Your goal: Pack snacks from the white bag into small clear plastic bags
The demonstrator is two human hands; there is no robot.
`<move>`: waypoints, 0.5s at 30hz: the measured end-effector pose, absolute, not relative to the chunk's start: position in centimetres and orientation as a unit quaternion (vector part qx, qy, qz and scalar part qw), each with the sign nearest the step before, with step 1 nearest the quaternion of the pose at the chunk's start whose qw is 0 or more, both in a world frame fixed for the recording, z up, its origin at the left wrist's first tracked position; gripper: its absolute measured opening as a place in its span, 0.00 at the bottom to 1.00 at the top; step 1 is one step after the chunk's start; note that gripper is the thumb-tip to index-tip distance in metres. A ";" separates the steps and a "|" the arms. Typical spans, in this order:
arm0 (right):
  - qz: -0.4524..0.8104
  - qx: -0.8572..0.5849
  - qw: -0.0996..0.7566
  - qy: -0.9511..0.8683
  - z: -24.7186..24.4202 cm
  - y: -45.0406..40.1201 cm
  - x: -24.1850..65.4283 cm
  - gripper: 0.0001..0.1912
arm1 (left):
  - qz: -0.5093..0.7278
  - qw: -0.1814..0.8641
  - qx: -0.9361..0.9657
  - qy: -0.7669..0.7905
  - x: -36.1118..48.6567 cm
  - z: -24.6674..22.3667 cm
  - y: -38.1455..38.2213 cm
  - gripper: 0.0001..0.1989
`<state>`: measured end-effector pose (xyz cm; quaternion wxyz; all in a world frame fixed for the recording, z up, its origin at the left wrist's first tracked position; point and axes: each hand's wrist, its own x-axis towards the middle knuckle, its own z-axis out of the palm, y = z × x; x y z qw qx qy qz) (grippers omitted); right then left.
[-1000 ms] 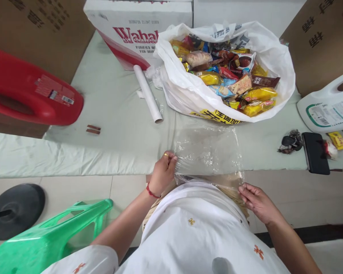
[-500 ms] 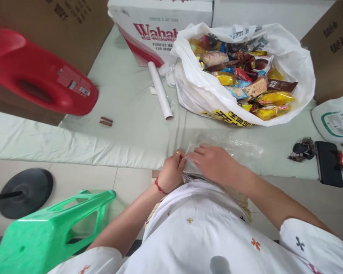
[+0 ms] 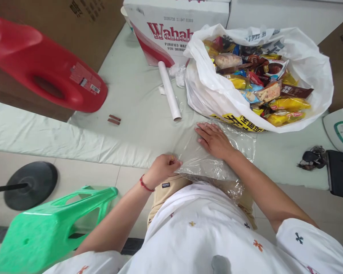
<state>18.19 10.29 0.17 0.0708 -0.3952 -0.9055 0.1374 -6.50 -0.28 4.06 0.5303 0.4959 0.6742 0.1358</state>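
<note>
L hand [image 3: 168,166] pinches clear plastic film [image 3: 208,167] by its edge — R hand [image 3: 214,141], fingers apart, lies on it; prob. best smoothed w/ light, even pressure, edge taut.

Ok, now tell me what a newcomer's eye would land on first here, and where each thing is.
Probably the white bag crammed with brightly wrapped snacks, on the table right of center. The big red jug at upper left and the green stool at lower left would likely compete for attention. In the middle, the right hand is spread on clear plastic, with the left hand at its left edge.
</note>
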 end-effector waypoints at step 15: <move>0.130 -0.463 0.143 -0.865 -0.2 12.7 16.6 0.24 | 0.079 0.346 0.542 0.762 -7.3 3.6 -3.7 0.23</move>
